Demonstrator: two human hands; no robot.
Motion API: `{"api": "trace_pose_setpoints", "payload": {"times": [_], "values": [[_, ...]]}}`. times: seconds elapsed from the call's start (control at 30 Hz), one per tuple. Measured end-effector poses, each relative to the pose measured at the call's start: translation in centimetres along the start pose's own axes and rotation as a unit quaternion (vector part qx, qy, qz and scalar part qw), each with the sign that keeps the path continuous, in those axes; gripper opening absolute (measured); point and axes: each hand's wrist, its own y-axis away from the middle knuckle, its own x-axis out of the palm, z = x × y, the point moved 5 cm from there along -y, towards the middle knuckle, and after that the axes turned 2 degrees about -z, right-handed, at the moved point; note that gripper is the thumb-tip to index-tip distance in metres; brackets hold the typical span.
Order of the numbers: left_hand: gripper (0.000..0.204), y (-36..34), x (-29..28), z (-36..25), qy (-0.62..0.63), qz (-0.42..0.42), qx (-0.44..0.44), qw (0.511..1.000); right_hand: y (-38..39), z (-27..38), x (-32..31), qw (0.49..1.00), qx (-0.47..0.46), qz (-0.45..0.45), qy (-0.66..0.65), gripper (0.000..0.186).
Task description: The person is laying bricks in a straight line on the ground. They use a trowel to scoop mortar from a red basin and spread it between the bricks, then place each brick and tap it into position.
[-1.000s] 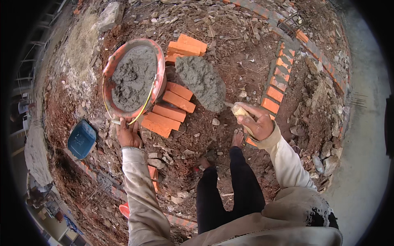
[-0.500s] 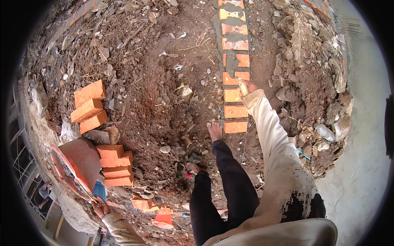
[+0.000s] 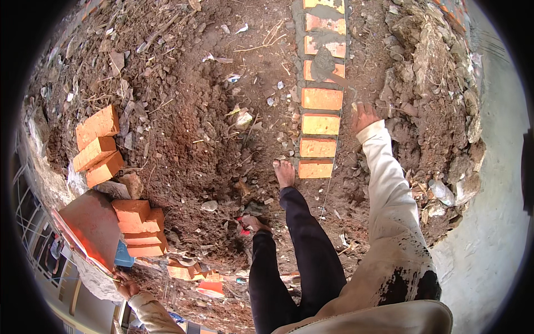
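My right hand (image 3: 365, 116) is closed around the handle of a trowel (image 3: 337, 79) at the right of a row of orange bricks. The trowel's blade points left, with grey mortar (image 3: 322, 60) at its tip over a brick (image 3: 308, 70). Closer to me in the row lie several bricks with clean tops, such as a yellowish one (image 3: 321, 124). At the lower left, my left hand (image 3: 127, 285) grips the rim of a tilted red basin (image 3: 92, 222). Part of the basin's inside is hidden.
Loose bricks (image 3: 97, 153) and a brick stack (image 3: 139, 225) stand near the basin. A string (image 3: 328, 192) runs along the row's right side. My bare foot (image 3: 285, 173) is beside the nearest brick. Rubble and a plastic bottle (image 3: 441, 192) lie to the right.
My right hand has moved right, away from the bricks, and the trowel's blade now shows over the row with mortar. The basin's opening has turned, with my left hand still on its rim.
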Motion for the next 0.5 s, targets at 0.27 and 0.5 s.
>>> {"api": "trace_pose_setpoints", "payload": {"times": [0.27, 0.5], "values": [[0.017, 1.1, 0.4, -0.7, -0.032, 0.010, 0.001, 0.999, -3.3, -0.8, 1.1, 0.997, -0.010, -0.019, 0.078, 0.039], [0.017, 0.7, 1.3, 0.5, -0.039, 0.049, 0.007, 0.998, -8.2, -2.4, 0.4, 0.978, 0.023, 0.072, 0.192, 0.042]]}}
